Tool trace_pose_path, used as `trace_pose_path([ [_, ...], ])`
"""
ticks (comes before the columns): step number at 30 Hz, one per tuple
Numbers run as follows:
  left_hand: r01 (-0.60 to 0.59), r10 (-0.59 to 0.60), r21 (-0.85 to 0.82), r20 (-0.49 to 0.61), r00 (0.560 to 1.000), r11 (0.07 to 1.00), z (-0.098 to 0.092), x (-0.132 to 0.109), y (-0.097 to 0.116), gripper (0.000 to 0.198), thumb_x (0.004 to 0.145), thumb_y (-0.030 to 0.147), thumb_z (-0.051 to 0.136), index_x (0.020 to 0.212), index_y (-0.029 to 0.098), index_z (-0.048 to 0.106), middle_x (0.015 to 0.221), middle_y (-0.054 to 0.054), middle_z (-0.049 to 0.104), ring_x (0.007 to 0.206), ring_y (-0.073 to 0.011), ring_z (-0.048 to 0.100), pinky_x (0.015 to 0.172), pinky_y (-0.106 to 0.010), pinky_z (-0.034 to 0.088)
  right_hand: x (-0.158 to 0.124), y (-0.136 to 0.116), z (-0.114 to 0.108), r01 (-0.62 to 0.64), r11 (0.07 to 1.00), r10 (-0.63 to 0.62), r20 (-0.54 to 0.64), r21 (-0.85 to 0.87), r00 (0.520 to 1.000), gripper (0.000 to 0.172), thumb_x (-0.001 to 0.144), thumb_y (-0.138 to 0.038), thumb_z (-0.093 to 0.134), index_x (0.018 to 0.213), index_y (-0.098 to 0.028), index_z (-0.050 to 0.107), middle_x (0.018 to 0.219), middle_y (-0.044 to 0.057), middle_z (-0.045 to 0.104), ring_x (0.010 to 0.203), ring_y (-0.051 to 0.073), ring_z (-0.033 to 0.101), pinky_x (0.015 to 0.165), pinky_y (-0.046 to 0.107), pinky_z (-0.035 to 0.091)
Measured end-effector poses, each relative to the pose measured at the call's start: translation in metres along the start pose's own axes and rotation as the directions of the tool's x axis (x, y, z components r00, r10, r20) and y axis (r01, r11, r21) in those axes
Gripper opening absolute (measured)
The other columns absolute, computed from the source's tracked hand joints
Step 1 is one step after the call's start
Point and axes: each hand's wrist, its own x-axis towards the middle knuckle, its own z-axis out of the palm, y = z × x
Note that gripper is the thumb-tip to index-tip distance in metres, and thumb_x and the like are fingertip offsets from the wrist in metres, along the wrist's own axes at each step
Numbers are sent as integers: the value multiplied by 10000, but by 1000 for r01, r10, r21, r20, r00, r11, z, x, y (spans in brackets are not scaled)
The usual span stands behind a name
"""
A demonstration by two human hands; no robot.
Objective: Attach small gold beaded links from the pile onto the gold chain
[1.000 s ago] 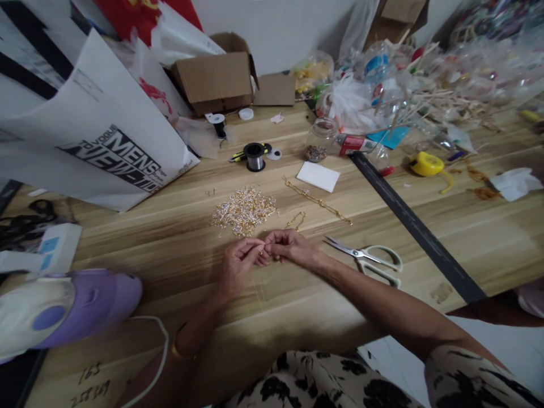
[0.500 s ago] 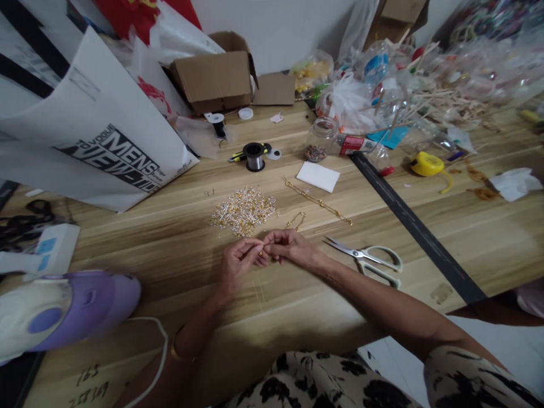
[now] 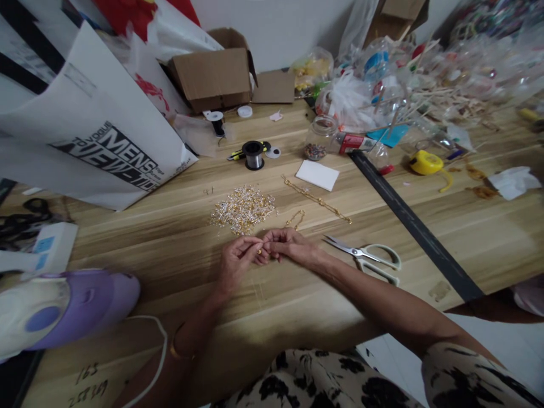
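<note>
My left hand [image 3: 238, 261] and my right hand [image 3: 288, 246] meet fingertip to fingertip low over the wooden table [image 3: 178, 255]. Both pinch a tiny gold piece [image 3: 260, 251] between them. Just beyond the fingers lies a heap of small gold and clear beads [image 3: 243, 209]. A short gold chain [image 3: 296, 219] sits beside the heap, and a longer gold chain [image 3: 317, 199] stretches to the right. White-handled scissors [image 3: 365, 256] lie right of my right hand, blades open.
A spool of wire [image 3: 254, 154], a glass jar of beads [image 3: 318, 138] and a white pad [image 3: 317, 174] stand farther back. A large white bag [image 3: 93, 136] and a cardboard box [image 3: 212, 73] fill the back left. A purple-and-white device [image 3: 63, 309] sits front left. A yellow tape measure [image 3: 426, 163] lies right.
Both hands stay pinched together at the same spot; only slight finger movement and a small shift of the camera show.
</note>
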Motion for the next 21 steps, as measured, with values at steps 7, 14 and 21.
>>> trace_pose_path([
  [7, 30, -31, -33, -15, 999, 999, 0, 1, 3, 167, 704, 272, 678, 769, 140, 600, 592, 2, 680, 503, -123, 637, 515, -223, 522, -1, -3, 2, -12, 1000, 12, -18, -1, 1000, 267, 731, -390, 643, 739, -138, 557, 621, -15, 552, 526, 65, 470, 457, 171, 387],
  [14, 40, -40, -32, 10, 999, 999, -1, 2, 1, 180, 711, 287, 675, 783, 145, 592, 594, 4, 678, 509, -127, 637, 523, -231, 523, -2, -4, 2, 9, 1000, -9, -7, 4, 1000, 248, 745, -370, 644, 803, -141, 568, 681, -1, 594, 540, 61, 475, 472, 173, 385],
  [21, 43, -43, -30, -2, 999, 999, 0, 2, 0, 183, 710, 294, 674, 781, 147, 592, 585, 8, 670, 482, -123, 628, 492, -222, 516, -2, -4, 1, 0, 1000, 0, -10, 0, 1000, 252, 738, -371, 653, 796, -135, 589, 670, 1, 597, 543, 65, 478, 472, 178, 386],
])
